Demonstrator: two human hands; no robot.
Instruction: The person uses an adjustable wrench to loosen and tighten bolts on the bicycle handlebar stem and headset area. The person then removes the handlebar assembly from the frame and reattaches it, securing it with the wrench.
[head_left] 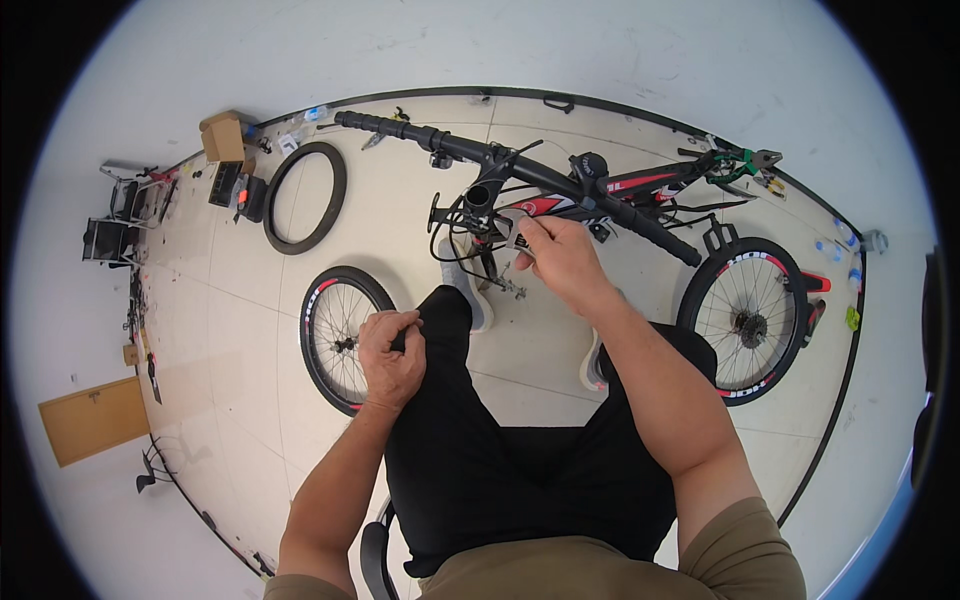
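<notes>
My right hand is closed around a grey metal wrench. The wrench's broad head lies against the front of the bicycle frame, just below the round black stem opening. My left hand is curled above my left knee, beside a loose front wheel; a bit of something dark shows at its fingers, too hidden to name. The black handlebar runs slantwise across the frame, with cables looping about the head of the bike. My right fingers partly cover the wrench's handle.
A rear wheel with a cassette lies to the right. At left are a bare tyre and an opened cardboard box. Green-handled pliers are at the far right end of the frame. Plastic bottles lie along the right wall.
</notes>
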